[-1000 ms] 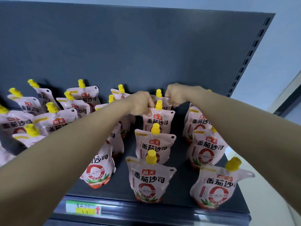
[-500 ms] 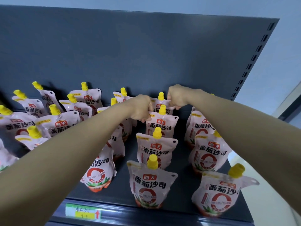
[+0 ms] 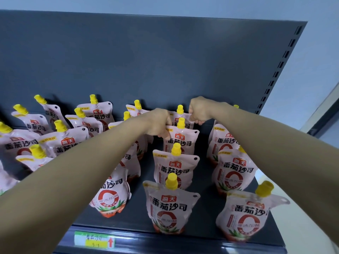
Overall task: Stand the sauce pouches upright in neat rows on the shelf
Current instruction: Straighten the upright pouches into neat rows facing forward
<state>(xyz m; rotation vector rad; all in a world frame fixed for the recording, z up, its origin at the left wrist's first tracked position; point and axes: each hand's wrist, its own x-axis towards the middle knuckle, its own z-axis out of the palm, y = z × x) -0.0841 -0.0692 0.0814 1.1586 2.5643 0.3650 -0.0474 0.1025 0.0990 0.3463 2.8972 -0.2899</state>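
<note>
Both hands have barely shifted and stay at the far end of the middle row on the shelf (image 3: 203, 180). The right hand (image 3: 200, 110) pinches the top right corner of the farthest tomato sauce pouch (image 3: 175, 118), which stands upright near the back panel (image 3: 146, 61). The left hand (image 3: 159, 123) curls round its top left corner.

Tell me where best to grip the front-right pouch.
Probably pinch the front-right pouch by its flat top seam beside the yellow cap, coming from above and in front: the body bulges, the seam is thin, nothing stands before it.
</note>
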